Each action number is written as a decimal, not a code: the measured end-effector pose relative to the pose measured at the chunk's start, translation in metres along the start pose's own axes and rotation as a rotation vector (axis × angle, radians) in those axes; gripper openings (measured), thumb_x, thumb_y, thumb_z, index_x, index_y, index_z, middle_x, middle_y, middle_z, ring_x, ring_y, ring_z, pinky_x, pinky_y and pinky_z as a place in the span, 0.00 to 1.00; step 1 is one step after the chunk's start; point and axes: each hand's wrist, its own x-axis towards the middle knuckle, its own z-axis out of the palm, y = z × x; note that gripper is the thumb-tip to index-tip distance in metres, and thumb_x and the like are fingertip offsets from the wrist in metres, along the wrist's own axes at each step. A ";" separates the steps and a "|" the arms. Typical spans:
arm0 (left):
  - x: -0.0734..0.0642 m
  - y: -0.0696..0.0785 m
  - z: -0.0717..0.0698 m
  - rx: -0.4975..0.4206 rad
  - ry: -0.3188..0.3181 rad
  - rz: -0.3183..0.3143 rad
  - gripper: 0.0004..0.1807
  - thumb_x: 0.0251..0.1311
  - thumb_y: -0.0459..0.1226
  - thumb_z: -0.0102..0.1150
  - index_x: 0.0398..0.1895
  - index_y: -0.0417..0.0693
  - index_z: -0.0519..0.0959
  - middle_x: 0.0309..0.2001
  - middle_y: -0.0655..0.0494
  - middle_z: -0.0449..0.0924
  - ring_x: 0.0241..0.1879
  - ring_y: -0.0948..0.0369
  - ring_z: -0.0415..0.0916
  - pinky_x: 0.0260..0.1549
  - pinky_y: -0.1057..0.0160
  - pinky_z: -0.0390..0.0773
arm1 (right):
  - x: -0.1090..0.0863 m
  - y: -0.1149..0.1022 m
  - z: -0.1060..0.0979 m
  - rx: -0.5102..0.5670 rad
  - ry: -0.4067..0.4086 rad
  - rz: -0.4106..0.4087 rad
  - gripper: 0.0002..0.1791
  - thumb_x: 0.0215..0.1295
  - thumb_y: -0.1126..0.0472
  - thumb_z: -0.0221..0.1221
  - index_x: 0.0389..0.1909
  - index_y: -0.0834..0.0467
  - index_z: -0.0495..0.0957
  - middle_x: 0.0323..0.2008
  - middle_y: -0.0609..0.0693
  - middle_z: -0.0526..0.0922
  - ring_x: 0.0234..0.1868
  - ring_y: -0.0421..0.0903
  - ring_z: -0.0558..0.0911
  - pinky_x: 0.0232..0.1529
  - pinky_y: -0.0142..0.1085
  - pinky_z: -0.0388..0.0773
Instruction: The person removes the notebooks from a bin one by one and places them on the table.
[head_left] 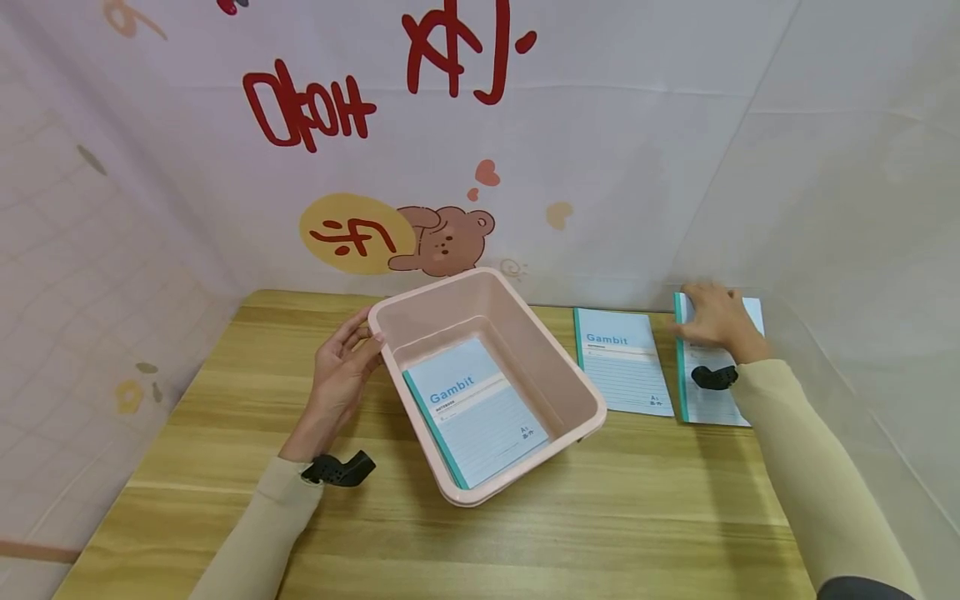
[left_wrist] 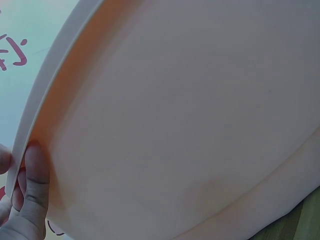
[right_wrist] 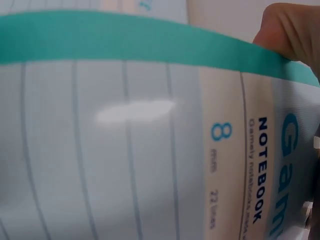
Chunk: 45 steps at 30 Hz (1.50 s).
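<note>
My left hand (head_left: 341, 383) grips the left rim of a pale pink plastic basin (head_left: 491, 287), thumb on the rim and fingers beneath it. The left wrist view is mostly filled by the basin's outer wall (left_wrist: 175, 110), with the fingers (left_wrist: 36, 175) at its lip. Inside the basin lies a notebook (head_left: 480, 417) with a teal spine and "Gambit" on its cover. At the far right, my right hand (head_left: 716, 317) spans a similar notebook (head_left: 708, 400) and holds it by its edges. Up close, this notebook's cover (right_wrist: 125, 150) bows, and the thumb (right_wrist: 285, 30) presses its teal spine.
Another Gambit notebook (head_left: 626, 367) lies flat between the basin and the right hand. The wooden table (head_left: 585, 533) meets a white printed backdrop (head_left: 615, 183) at its back edge, and pale sheeting (head_left: 862, 292) stands close by the right arm.
</note>
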 end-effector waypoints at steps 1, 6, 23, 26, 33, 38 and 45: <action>0.000 0.000 0.000 -0.001 -0.001 0.001 0.33 0.70 0.26 0.57 0.77 0.43 0.63 0.50 0.52 0.74 0.45 0.63 0.81 0.44 0.71 0.86 | 0.001 0.002 0.003 -0.002 -0.001 -0.003 0.46 0.61 0.41 0.64 0.69 0.69 0.65 0.67 0.74 0.69 0.66 0.74 0.66 0.58 0.75 0.57; 0.000 -0.001 0.001 -0.012 -0.004 0.000 0.33 0.70 0.26 0.58 0.77 0.43 0.63 0.50 0.51 0.75 0.46 0.63 0.81 0.44 0.70 0.86 | 0.005 0.007 0.015 0.009 -0.035 0.000 0.47 0.60 0.38 0.65 0.70 0.67 0.66 0.70 0.73 0.67 0.70 0.74 0.64 0.61 0.76 0.57; -0.001 -0.001 -0.001 0.002 0.006 -0.013 0.34 0.70 0.27 0.59 0.77 0.45 0.63 0.50 0.54 0.74 0.47 0.63 0.82 0.45 0.70 0.86 | 0.010 0.021 0.041 0.099 -0.094 -0.001 0.46 0.62 0.36 0.65 0.69 0.65 0.66 0.70 0.75 0.62 0.70 0.75 0.58 0.66 0.75 0.53; -0.001 -0.002 0.000 0.009 0.011 -0.014 0.33 0.70 0.27 0.59 0.77 0.45 0.63 0.51 0.53 0.74 0.48 0.63 0.82 0.45 0.70 0.86 | 0.009 0.021 0.044 0.130 -0.088 0.000 0.44 0.64 0.37 0.65 0.69 0.64 0.66 0.71 0.74 0.61 0.70 0.75 0.58 0.66 0.75 0.54; 0.000 -0.001 0.000 0.016 0.018 -0.014 0.32 0.70 0.28 0.59 0.77 0.45 0.64 0.52 0.53 0.73 0.48 0.62 0.81 0.45 0.70 0.86 | 0.003 0.019 0.043 0.174 -0.069 0.007 0.43 0.68 0.40 0.63 0.70 0.69 0.65 0.67 0.73 0.68 0.67 0.73 0.66 0.66 0.69 0.64; -0.001 -0.001 0.000 0.023 0.012 -0.014 0.33 0.70 0.28 0.59 0.77 0.45 0.64 0.51 0.53 0.73 0.48 0.62 0.81 0.45 0.70 0.86 | 0.000 0.017 0.036 0.205 -0.037 0.000 0.41 0.72 0.44 0.61 0.71 0.71 0.62 0.67 0.75 0.68 0.65 0.74 0.68 0.64 0.70 0.67; 0.000 -0.001 -0.001 0.021 0.015 -0.008 0.33 0.70 0.28 0.59 0.77 0.45 0.64 0.50 0.54 0.74 0.47 0.62 0.81 0.45 0.70 0.86 | -0.005 0.006 0.029 0.217 -0.035 -0.010 0.44 0.74 0.40 0.57 0.78 0.64 0.56 0.74 0.74 0.59 0.71 0.76 0.61 0.67 0.73 0.60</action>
